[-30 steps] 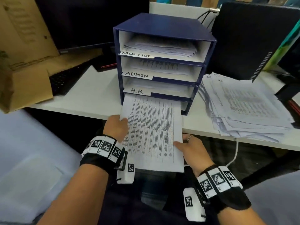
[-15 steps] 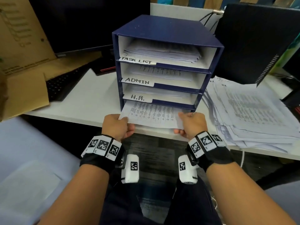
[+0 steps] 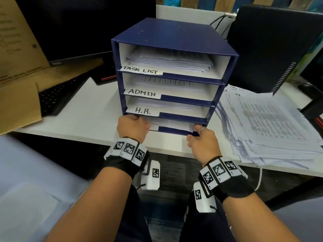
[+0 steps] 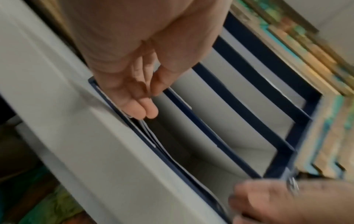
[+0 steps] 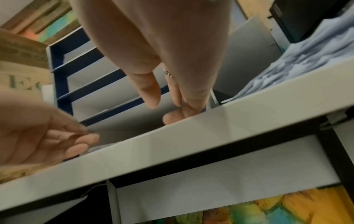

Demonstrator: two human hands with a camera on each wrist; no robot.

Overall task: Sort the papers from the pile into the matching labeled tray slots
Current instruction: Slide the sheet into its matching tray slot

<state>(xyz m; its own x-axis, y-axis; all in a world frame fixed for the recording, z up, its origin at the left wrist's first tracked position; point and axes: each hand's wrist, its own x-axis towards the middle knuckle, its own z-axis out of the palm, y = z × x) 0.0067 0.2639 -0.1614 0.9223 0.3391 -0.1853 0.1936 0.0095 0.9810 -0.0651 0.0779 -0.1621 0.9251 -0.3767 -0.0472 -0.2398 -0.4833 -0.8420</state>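
At the bottom slot of the blue tray (image 3: 167, 37), the paper (image 3: 172, 124) is lying between the hands: left hand (image 3: 132, 127) pinching its left edge, right hand (image 3: 202, 140) touching its right corner with straight fingers.

White desk (image 3: 90, 119) carrying a paper sorter, loose papers and office gear.

A dark blue tray unit (image 3: 174, 37) stands upright near the desk's front edge, its four slots facing the person; the upper three bear the labels TASK LIST, ADMIN and H.R. Just beside it on the right lies a fanned pile of printed papers (image 3: 272, 126), its near corner overhanging the desk's edge. To the left of the unit lies a black keyboard (image 3: 57, 96), partly covered by flattened brown cardboard (image 3: 19, 102). Behind stand a dark monitor (image 3: 83, 23) and a black computer case (image 3: 272, 48).
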